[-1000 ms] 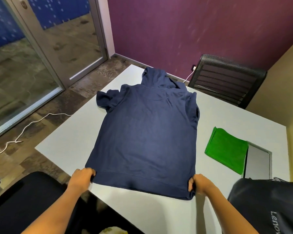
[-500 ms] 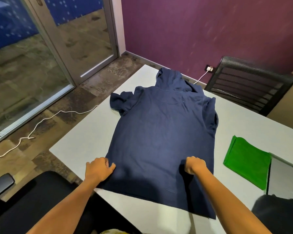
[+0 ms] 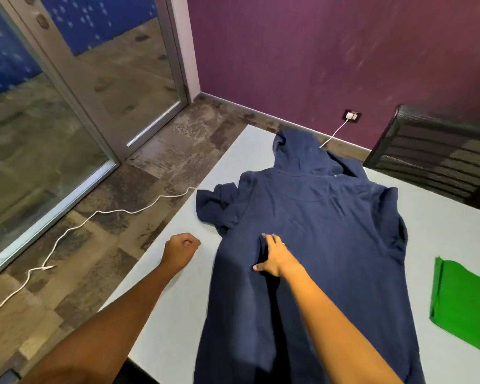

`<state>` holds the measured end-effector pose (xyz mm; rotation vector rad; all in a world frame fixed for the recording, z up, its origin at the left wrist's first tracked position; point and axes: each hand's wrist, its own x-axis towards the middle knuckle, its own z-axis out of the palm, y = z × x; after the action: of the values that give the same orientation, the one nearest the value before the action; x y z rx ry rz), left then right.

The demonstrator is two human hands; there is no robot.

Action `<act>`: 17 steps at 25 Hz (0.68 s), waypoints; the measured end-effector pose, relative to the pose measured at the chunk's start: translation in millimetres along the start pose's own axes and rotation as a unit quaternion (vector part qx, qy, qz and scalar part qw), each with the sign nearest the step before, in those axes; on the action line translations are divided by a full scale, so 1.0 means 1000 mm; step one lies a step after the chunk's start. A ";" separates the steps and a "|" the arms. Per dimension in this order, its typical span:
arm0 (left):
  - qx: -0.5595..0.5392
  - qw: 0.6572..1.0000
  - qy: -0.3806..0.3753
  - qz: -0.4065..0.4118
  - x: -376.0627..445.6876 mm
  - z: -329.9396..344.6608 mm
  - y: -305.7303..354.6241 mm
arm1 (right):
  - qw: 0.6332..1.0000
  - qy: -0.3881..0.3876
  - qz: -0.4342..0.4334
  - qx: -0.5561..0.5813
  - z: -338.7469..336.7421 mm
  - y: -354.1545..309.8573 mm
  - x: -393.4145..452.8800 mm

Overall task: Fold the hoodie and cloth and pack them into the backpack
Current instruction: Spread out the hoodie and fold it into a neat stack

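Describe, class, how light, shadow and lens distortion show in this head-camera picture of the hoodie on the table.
Head view: the right hand and forearm cast a dark shadow on the hoodie; the left hand is in shade; the table edges and door frame splay from wide-angle distortion; the purple wall looks smeared.

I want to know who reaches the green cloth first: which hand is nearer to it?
Right. The right hand lies flat on the hoodie, closer to the green cloth; the left hand is off the hoodie's far side.
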<state>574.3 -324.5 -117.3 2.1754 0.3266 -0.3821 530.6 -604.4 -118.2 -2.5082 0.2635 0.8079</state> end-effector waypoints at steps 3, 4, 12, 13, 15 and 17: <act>-0.021 0.999 -0.018 -0.017 0.040 0.002 0.006 | 0.996 -0.042 0.056 -0.051 0.017 -0.015 0.012; -0.028 0.999 -0.017 -0.032 0.053 0.001 0.011 | 0.993 -0.053 0.072 -0.074 0.023 -0.016 0.015; -0.315 0.928 -0.035 -0.196 0.134 0.024 0.030 | 0.991 -0.057 0.104 -0.056 0.032 -0.012 0.018; -0.358 0.909 -0.048 -0.210 0.142 0.025 0.031 | 0.992 -0.054 0.105 -0.048 0.032 -0.012 0.018; -0.414 0.875 -0.117 -0.223 0.152 0.023 0.039 | 0.993 -0.047 0.103 -0.032 0.032 -0.009 0.018; -0.421 0.864 -0.177 -0.212 0.153 0.019 0.055 | 0.994 -0.041 0.103 -0.022 0.031 -0.007 0.018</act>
<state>731.6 -357.4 -146.6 1.1346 0.6279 -0.7137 531.8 -583.4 -148.4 -2.5097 0.4865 1.0048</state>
